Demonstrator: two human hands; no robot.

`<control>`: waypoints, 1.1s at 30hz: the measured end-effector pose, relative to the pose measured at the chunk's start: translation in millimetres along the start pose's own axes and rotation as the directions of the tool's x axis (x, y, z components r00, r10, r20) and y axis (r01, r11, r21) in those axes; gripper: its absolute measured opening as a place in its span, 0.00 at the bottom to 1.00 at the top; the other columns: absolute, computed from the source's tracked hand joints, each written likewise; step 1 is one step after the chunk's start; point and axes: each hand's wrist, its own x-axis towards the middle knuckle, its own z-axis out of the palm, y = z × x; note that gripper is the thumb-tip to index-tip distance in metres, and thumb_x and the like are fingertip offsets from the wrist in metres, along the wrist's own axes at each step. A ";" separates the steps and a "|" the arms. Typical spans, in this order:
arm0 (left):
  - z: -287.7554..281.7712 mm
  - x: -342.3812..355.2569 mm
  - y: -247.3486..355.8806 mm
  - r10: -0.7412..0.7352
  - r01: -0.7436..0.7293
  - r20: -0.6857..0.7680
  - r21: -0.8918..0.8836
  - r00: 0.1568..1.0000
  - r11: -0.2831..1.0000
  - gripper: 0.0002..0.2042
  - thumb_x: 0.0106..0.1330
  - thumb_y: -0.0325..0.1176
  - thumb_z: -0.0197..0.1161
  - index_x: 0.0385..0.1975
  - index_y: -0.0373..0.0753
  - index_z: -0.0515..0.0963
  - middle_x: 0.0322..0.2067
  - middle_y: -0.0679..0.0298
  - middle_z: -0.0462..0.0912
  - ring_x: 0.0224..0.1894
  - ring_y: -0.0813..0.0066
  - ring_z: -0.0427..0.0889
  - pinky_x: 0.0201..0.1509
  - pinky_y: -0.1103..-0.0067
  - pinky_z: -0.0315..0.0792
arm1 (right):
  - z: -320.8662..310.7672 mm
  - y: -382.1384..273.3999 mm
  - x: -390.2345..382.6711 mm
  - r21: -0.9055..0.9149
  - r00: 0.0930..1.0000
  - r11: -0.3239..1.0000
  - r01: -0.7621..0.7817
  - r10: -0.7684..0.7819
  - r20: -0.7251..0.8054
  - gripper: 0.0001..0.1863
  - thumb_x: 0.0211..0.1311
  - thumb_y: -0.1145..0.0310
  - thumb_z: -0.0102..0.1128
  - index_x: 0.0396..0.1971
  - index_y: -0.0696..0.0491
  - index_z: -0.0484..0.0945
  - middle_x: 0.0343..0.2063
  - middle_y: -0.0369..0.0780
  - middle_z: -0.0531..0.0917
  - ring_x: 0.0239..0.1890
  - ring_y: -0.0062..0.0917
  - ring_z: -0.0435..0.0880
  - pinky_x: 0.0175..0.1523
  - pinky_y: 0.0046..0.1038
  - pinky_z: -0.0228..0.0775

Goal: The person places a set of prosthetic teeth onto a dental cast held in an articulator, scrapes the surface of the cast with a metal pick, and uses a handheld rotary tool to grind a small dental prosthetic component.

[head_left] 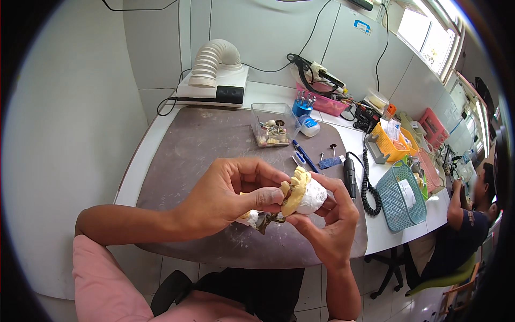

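My right hand (330, 228) grips a yellow dental cast (294, 198) on a white plaster base (312, 196), holding it tilted with the teeth toward the left. My left hand (230, 193) pinches a small yellowish piece (284, 188), perhaps a tooth, against the cast's left side. Behind and below my hands, a brass-coloured metal articulator (263, 225) with white plaster (248, 219) on it rests on the grey-brown mat (182, 145), partly hidden by the left hand.
Behind are a clear bin of small parts (268, 131), pens (307, 158), a white extractor with hose (214, 75) and a pink tray (335, 104). Rightward lie a handpiece (350, 180), blue basket (391, 206) and yellow baskets (391, 145). A co-worker (456, 236) sits at far right.
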 end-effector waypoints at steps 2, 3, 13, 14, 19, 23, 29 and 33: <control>0.2 0.1 -0.6 -0.001 0.001 -0.001 0.006 1.000 1.000 0.13 0.67 0.26 0.66 0.49 0.31 0.76 0.43 0.58 0.84 0.44 0.76 0.85 0.53 0.78 0.81 | -0.2 0.8 -0.4 0.002 1.000 1.000 0.001 -0.001 0.000 0.35 0.43 0.72 0.82 0.54 0.60 0.75 0.49 0.43 0.78 0.48 0.30 0.86 0.53 0.30 0.82; 0.3 0.3 -1.1 0.001 -0.001 -0.008 0.001 1.000 1.000 0.14 0.66 0.26 0.67 0.49 0.32 0.76 0.42 0.58 0.84 0.44 0.77 0.85 0.52 0.79 0.81 | -0.4 0.7 -0.6 0.002 1.000 1.000 0.002 -0.002 -0.001 0.36 0.43 0.72 0.82 0.54 0.60 0.75 0.49 0.44 0.78 0.48 0.30 0.86 0.53 0.30 0.82; 0.7 0.5 -7.2 0.003 -0.004 -0.010 -0.044 1.000 0.999 0.13 0.64 0.27 0.69 0.46 0.32 0.75 0.42 0.59 0.84 0.44 0.78 0.84 0.50 0.80 0.80 | -0.8 -1.8 -1.8 0.008 1.000 1.000 -0.012 0.012 -0.002 0.35 0.42 0.71 0.82 0.54 0.60 0.76 0.48 0.43 0.79 0.48 0.29 0.86 0.53 0.30 0.82; 0.8 0.1 -7.4 0.003 -0.004 -0.009 -0.045 1.000 0.999 0.13 0.64 0.27 0.69 0.46 0.32 0.75 0.42 0.59 0.84 0.44 0.78 0.84 0.50 0.80 0.80 | -1.1 -2.2 -2.1 0.007 1.000 1.000 -0.019 0.019 0.000 0.35 0.42 0.71 0.82 0.54 0.60 0.76 0.48 0.43 0.79 0.48 0.29 0.86 0.53 0.30 0.82; 3.0 -2.7 -3.1 -0.064 0.061 -0.029 -0.090 0.998 0.994 0.12 0.67 0.27 0.66 0.46 0.31 0.75 0.45 0.58 0.82 0.48 0.75 0.83 0.55 0.76 0.81 | -1.4 -2.7 -2.7 0.003 1.000 1.000 -0.020 0.020 0.004 0.36 0.41 0.72 0.83 0.54 0.60 0.76 0.48 0.43 0.79 0.48 0.29 0.86 0.53 0.30 0.82; 1.6 -2.2 -8.0 -0.051 0.049 -0.013 -0.116 0.999 0.992 0.11 0.68 0.28 0.64 0.46 0.31 0.75 0.46 0.57 0.81 0.49 0.73 0.83 0.57 0.74 0.81 | -1.5 -2.8 -3.2 -0.007 1.000 1.000 -0.017 0.017 0.006 0.36 0.41 0.72 0.83 0.54 0.61 0.76 0.48 0.43 0.79 0.48 0.29 0.86 0.54 0.30 0.82; 1.5 -2.4 -7.8 -0.060 0.058 -0.016 -0.115 0.998 0.992 0.11 0.69 0.29 0.64 0.46 0.30 0.75 0.46 0.58 0.80 0.49 0.71 0.83 0.57 0.73 0.81 | -1.4 -3.9 -3.0 -0.012 1.000 1.000 -0.002 0.002 0.010 0.36 0.41 0.72 0.83 0.54 0.61 0.76 0.47 0.43 0.79 0.48 0.30 0.86 0.54 0.30 0.82; 1.5 -2.7 -6.6 -0.057 0.055 -0.011 -0.107 0.998 0.993 0.11 0.68 0.29 0.64 0.46 0.31 0.76 0.45 0.59 0.81 0.49 0.72 0.83 0.56 0.73 0.81 | -1.0 -3.5 -3.4 -0.006 1.000 1.000 0.002 -0.002 0.007 0.37 0.41 0.72 0.83 0.54 0.61 0.76 0.47 0.43 0.79 0.48 0.29 0.86 0.53 0.30 0.82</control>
